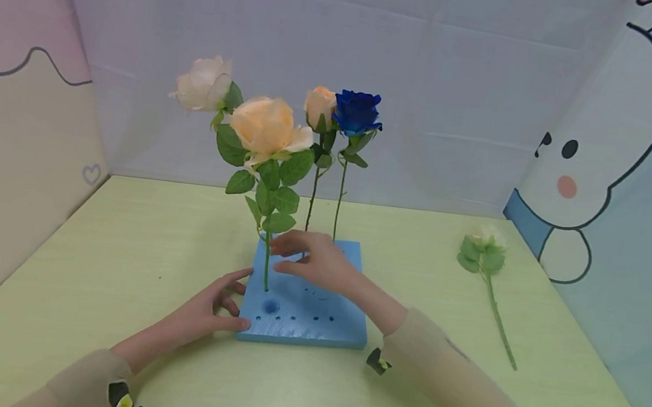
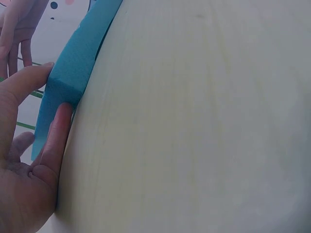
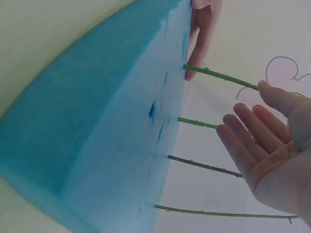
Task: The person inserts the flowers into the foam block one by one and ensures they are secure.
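Note:
A blue foam block (image 1: 311,327) stands on the table with several artificial roses upright in it. My left hand (image 1: 219,302) rests against its left side, thumb at the near corner and index finger farther along the edge; the left wrist view shows the fingertips on the block's side (image 2: 73,73). My right hand (image 1: 321,262) is over the block, beside the green stem (image 1: 267,261) of the large peach rose (image 1: 265,127). Its fingers are spread and fairly straight, the thumb tip right by a stem (image 3: 221,75) in the right wrist view.
Behind the peach rose stand a white rose (image 1: 205,85), a smaller peach rose (image 1: 319,106) and a blue rose (image 1: 357,112). A pale rose (image 1: 490,278) lies on the table at the right. Small holes dot the block's top. Printed cloth walls enclose the table.

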Demonstrator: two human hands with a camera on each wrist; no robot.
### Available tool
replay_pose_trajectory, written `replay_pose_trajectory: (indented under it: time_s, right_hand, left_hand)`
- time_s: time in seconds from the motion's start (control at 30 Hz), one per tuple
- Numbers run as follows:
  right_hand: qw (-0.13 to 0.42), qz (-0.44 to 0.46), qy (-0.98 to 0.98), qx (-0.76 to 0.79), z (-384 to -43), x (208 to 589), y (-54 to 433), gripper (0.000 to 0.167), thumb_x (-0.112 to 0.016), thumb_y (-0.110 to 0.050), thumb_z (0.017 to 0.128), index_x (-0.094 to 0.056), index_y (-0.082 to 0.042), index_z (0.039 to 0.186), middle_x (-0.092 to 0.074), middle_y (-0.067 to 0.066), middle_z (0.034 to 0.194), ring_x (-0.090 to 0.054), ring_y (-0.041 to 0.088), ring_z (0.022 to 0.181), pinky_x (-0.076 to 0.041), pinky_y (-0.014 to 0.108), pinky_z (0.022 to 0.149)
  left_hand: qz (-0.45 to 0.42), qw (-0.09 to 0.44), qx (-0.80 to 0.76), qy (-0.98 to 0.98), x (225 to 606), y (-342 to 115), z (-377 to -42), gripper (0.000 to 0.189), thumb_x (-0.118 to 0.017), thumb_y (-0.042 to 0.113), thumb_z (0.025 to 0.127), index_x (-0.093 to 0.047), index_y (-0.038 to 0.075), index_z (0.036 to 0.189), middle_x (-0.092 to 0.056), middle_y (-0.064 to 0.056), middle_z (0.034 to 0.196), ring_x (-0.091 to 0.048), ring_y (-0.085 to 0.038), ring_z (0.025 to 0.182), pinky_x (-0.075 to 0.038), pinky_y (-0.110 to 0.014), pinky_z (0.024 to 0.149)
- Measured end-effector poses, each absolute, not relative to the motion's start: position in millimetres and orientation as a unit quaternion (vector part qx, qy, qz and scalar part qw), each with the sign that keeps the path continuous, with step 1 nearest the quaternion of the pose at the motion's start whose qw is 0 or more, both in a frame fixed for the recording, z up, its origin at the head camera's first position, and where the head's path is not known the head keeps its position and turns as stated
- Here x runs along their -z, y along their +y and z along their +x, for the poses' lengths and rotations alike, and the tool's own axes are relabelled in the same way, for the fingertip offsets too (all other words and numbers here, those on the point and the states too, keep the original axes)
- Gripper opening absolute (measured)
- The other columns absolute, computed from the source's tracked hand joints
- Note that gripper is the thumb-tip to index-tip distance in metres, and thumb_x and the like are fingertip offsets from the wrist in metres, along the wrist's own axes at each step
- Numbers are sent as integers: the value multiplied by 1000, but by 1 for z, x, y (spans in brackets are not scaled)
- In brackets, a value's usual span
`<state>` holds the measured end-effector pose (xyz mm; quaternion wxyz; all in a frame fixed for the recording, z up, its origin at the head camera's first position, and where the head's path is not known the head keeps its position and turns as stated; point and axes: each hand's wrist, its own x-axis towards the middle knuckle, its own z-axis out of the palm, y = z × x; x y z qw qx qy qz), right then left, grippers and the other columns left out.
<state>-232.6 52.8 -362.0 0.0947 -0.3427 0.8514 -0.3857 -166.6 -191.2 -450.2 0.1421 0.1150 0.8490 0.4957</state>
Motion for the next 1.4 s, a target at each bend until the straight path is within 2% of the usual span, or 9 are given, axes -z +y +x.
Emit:
replay_pose_trajectory:
  time_s: [0.27,0.43,0.77,1.1,1.4]
  right_hand:
    - [68,-328,861,384,-224,364,77,40,-70,-20,92,-61,-11,130,-68,4,128,-65,21,118,-54,38,95]
    - [29,-318,873,368,-219,362,97,40,-71,-18,91,-62,-12,129,-70,3,125,-67,21,115,-55,37,92]
    - [-16,-276,884,377,-214,363,151,37,-73,-17,89,-64,-13,125,-71,8,122,-69,29,111,-57,37,89]
    - [-77,-242,902,349,-207,362,203,40,-73,-12,88,-63,-11,127,-70,9,124,-69,27,109,-58,36,85]
    - [-110,-192,924,313,-203,363,253,40,-71,-15,90,-62,-9,129,-69,12,124,-68,27,108,-57,37,85]
  left_hand:
    - [111,141,-499,848,451,-191,-167,91,-80,28,82,-28,21,155,-52,-14,138,-61,-18,97,-44,-34,87]
    - [114,139,-493,851,452,-191,-168,91,-80,28,81,-28,20,155,-52,-15,137,-60,-17,97,-44,-34,87]
    - [111,141,-494,851,450,-190,-167,91,-80,29,82,-27,21,156,-51,-15,139,-60,-18,97,-43,-35,88]
    - [112,142,-497,849,452,-191,-168,92,-81,28,81,-27,20,156,-51,-15,138,-60,-18,98,-43,-35,88]
    - [105,144,-495,850,453,-191,-169,92,-81,29,81,-27,21,156,-51,-14,138,-60,-17,98,-44,-34,88]
